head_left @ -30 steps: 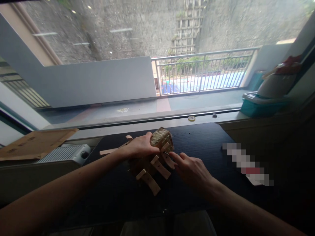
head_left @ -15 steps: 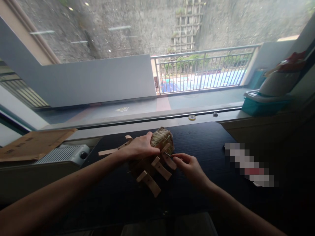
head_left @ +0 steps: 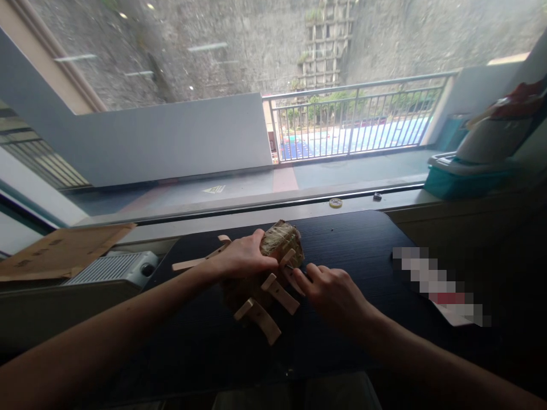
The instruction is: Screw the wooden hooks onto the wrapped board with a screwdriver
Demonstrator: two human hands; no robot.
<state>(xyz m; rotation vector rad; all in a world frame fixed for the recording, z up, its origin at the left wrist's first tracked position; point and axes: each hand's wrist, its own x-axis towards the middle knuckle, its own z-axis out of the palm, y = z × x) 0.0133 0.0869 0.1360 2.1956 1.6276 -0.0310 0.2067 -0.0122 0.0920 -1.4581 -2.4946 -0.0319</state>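
A wooden model [head_left: 277,249] with a rounded brown body and several pale wooden legs sticking out lies on a black table [head_left: 354,245]. My left hand [head_left: 243,256] is closed over the top of the body and holds it down. My right hand [head_left: 331,291] is pinched at the model's right side and grips a thin dark tool [head_left: 294,268] whose tip touches the body near one leg. The lower part of the body is in shadow.
A pale roll of tape [head_left: 335,203] and a small dark object [head_left: 376,197] lie on the window ledge. A teal box [head_left: 459,176] stands at the right. Brown cardboard [head_left: 55,253] and a grey finned heater [head_left: 113,267] are at the left.
My right hand drew back slightly and then came closer to the model again, its fingers now more curled around the tool. My left hand and the model have stayed in place.
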